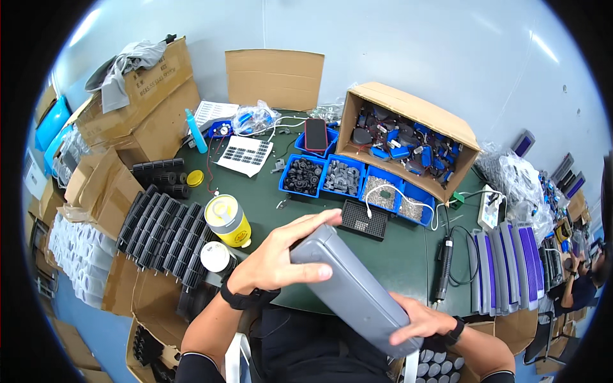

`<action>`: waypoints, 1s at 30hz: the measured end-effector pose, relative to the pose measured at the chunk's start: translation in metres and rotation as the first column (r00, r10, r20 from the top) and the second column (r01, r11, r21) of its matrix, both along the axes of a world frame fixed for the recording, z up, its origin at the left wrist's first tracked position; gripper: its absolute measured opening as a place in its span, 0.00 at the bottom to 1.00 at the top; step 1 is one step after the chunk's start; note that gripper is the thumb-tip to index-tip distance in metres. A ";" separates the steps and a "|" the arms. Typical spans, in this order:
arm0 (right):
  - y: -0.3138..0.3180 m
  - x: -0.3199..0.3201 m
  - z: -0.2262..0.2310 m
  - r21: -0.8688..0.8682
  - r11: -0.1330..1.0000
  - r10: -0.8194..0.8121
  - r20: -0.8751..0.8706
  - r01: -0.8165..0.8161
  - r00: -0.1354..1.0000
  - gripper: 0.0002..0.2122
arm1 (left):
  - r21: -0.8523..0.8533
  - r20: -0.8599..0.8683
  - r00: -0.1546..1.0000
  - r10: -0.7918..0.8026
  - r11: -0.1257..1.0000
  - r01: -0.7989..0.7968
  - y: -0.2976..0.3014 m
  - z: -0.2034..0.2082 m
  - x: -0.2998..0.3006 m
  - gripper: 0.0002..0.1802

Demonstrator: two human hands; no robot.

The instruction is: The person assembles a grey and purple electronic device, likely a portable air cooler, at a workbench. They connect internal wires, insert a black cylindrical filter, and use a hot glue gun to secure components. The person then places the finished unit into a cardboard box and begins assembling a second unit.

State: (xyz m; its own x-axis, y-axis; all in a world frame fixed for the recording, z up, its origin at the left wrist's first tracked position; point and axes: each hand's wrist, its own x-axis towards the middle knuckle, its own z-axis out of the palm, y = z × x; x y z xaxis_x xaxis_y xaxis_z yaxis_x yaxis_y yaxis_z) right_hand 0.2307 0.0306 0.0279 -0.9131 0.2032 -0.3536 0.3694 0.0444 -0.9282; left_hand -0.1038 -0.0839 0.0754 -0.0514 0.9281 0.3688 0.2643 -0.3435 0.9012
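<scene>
Both my hands grip a long grey plastic housing [354,287], held tilted over the near edge of the table. My left hand [284,249] wraps its upper end, thumb on the broad face and fingers over the far edge. At the lower end my right hand [415,319] clasps it from the right side, with the thumb across its face. The underside of the housing is hidden. Just left of my left hand stand a yellow and grey canister [228,220] and a white-lidded container [215,256].
Blue bins [301,175] of small parts and a black grid tray [364,220] lie beyond the housing. A carton [408,96] of motors and wires stands behind. Black rollers [159,233] are stacked left; an electric screwdriver [443,268] and purple-striped grey parts [507,271] lie right.
</scene>
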 end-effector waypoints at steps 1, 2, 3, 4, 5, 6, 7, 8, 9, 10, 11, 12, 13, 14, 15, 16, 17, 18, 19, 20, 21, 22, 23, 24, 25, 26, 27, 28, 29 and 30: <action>-0.007 0.010 -0.002 -0.155 0.988 0.007 -0.004 -0.008 1.000 0.59 | -0.008 0.061 0.998 -0.029 1.000 0.029 0.000 -0.003 0.000 0.48; -0.012 0.013 0.000 -0.176 0.984 0.008 -0.006 -0.009 1.000 0.63 | -0.016 0.121 0.991 -0.059 0.998 0.061 0.003 -0.005 -0.001 0.46; -0.015 0.018 0.002 -0.198 0.979 -0.051 -0.047 0.041 0.998 0.65 | -0.022 0.181 0.979 -0.090 0.995 0.096 0.006 -0.009 0.001 0.45; -0.014 0.022 0.004 -0.215 0.973 -0.109 -0.095 0.086 0.989 0.67 | -0.010 0.266 0.962 -0.057 0.998 0.062 0.010 -0.010 0.005 0.44; -0.016 0.026 0.011 -0.240 0.960 -0.182 -0.129 0.148 0.975 0.68 | 0.018 0.280 0.960 -0.011 1.000 0.006 0.013 -0.013 0.007 0.42; -0.011 0.030 0.029 -0.288 0.942 -0.234 -0.200 0.172 0.951 0.72 | 0.046 0.248 0.965 0.080 0.994 -0.094 0.013 -0.018 0.002 0.42; -0.011 0.046 0.030 -0.275 0.939 -0.274 -0.247 0.205 0.929 0.72 | 0.067 0.197 0.957 0.211 0.971 -0.228 0.016 -0.027 -0.001 0.53; -0.016 0.055 0.031 -0.018 0.962 -0.260 -0.357 0.271 0.897 0.69 | 0.046 0.263 0.930 0.257 0.959 -0.278 0.010 -0.031 -0.003 0.51; -0.024 0.059 0.032 0.237 0.909 -0.210 -0.448 0.342 0.869 0.67 | 0.015 0.316 0.908 0.274 0.956 -0.294 0.007 -0.043 -0.011 0.48; -0.039 0.052 0.034 0.426 0.791 -0.192 -0.507 0.438 0.840 0.61 | -0.010 0.430 0.871 0.236 0.966 -0.257 0.010 -0.046 -0.003 0.47; -0.047 0.045 0.034 0.550 0.665 -0.139 -0.574 0.506 0.807 0.54 | -0.031 0.425 0.874 0.233 0.969 -0.244 0.007 -0.047 -0.001 0.51; -0.050 0.043 0.033 0.538 0.656 -0.165 -0.582 0.529 0.797 0.51 | -0.021 0.416 0.885 0.210 0.975 -0.222 0.008 -0.053 -0.004 0.53; -0.051 0.046 0.030 0.521 0.652 -0.186 -0.594 0.551 0.783 0.48 | -0.012 0.400 0.896 0.193 0.979 -0.206 0.008 -0.054 -0.001 0.56; -0.051 0.050 0.029 0.495 0.659 -0.195 -0.614 0.566 0.765 0.47 | -0.039 0.371 0.911 0.181 0.983 -0.180 0.005 -0.049 0.003 0.62; -0.049 0.054 0.029 0.469 0.668 -0.201 -0.633 0.578 0.747 0.46 | -0.047 0.339 0.927 0.163 0.987 -0.156 0.003 -0.048 0.004 0.62; -0.048 0.055 0.029 0.444 0.681 -0.199 -0.654 0.583 0.730 0.45 | -0.052 0.306 0.940 0.151 0.989 -0.142 0.000 -0.048 0.001 0.62; -0.049 0.056 0.029 0.435 0.688 -0.210 -0.646 0.580 0.734 0.45 | -0.058 0.272 0.952 0.141 0.990 -0.131 -0.003 -0.047 -0.001 0.62; -0.051 0.058 0.031 0.426 0.697 -0.220 -0.638 0.576 0.738 0.45 | -0.063 0.272 0.949 0.159 0.987 -0.147 -0.004 -0.047 0.000 0.57; -0.052 0.058 0.033 0.416 0.710 -0.225 -0.631 0.568 0.743 0.45 | -0.059 0.261 0.950 0.170 0.985 -0.160 -0.008 -0.046 0.000 0.55; -0.052 0.058 0.035 0.422 0.707 -0.215 -0.637 0.568 0.740 0.44 | -0.055 0.250 0.951 0.183 0.983 -0.175 -0.012 -0.047 -0.001 0.52; -0.055 0.059 0.037 0.431 0.706 -0.204 -0.636 0.562 0.744 0.44 | -0.051 0.240 0.951 0.196 0.981 -0.189 -0.017 -0.048 0.000 0.49; -0.059 0.060 0.040 0.436 0.709 -0.195 -0.634 0.555 0.748 0.44 | -0.045 0.256 0.944 0.208 0.978 -0.203 -0.023 -0.047 0.003 0.42; -0.063 0.061 0.040 0.441 0.711 -0.186 -0.633 0.547 0.752 0.43 | -0.035 0.264 0.943 0.201 0.979 -0.199 -0.027 -0.049 0.004 0.40; -0.066 0.061 0.038 0.428 0.708 -0.191 -0.649 0.561 0.736 0.43 | -0.025 0.271 0.942 0.195 0.980 -0.196 -0.032 -0.051 0.005 0.39; -0.062 0.063 0.035 0.406 0.742 -0.214 -0.611 0.534 0.762 0.43 | -0.012 0.276 0.942 0.189 0.981 -0.193 -0.036 -0.051 0.004 0.38; -0.053 0.065 0.035 0.391 0.771 -0.225 -0.571 0.503 0.789 0.43 | -0.027 0.258 0.942 0.214 0.976 -0.215 -0.038 -0.053 0.001 0.39; -0.040 0.064 0.034 0.373 0.799 -0.233 -0.530 0.471 0.815 0.44 | -0.030 0.241 0.931 0.273 0.961 -0.274 -0.032 -0.058 0.005 0.32; -0.015 0.060 0.024 0.374 0.794 -0.287 -0.463 0.479 0.838 0.44 | -0.178 0.190 0.927 0.324 0.940 -0.292 -0.015 -0.060 0.011 0.27; 0.009 0.056 0.017 0.087 0.856 -0.459 -0.326 0.510 0.826 0.40 | -0.319 0.134 0.921 0.366 0.896 -0.309 0.005 -0.062 0.016 0.24; 0.034 0.051 -0.015 -0.186 0.792 -0.609 -0.309 0.582 0.730 0.33 | -0.503 0.173 0.901 0.398 0.822 -0.266 0.023 -0.072 0.016 0.25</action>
